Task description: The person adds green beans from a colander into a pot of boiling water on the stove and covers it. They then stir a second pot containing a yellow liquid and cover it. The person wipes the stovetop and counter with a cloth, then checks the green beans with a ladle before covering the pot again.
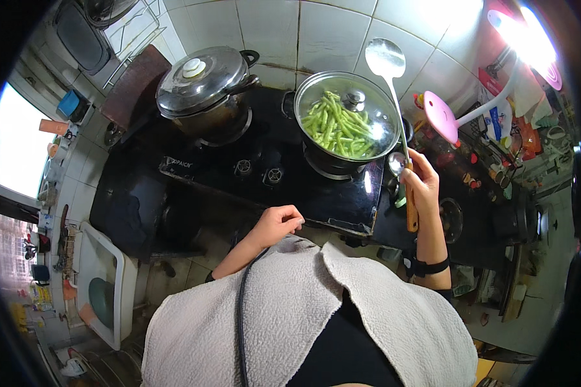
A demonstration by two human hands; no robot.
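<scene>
My right hand (422,184) grips the wooden handle of a metal spatula (399,113), which stands head-up along the right side of a pot. Green beans (337,126) fill that dark pot (317,147), visible through its glass lid (354,84) with a metal-and-dark knob. The lid rests on the pot, and the pot is on the right burner. My left hand (278,225) is held near my body, before the stove's front edge. Its fingers are curled closed, and nothing shows in them.
A large lidded metal pot (206,90) occupies the left burner of the black gas stove (265,155). A lit lamp with a pink base (440,116) leans at the right, near packets and jars. A small metal ladle (397,162) lies beside the stove; a white sink (119,284) is at left.
</scene>
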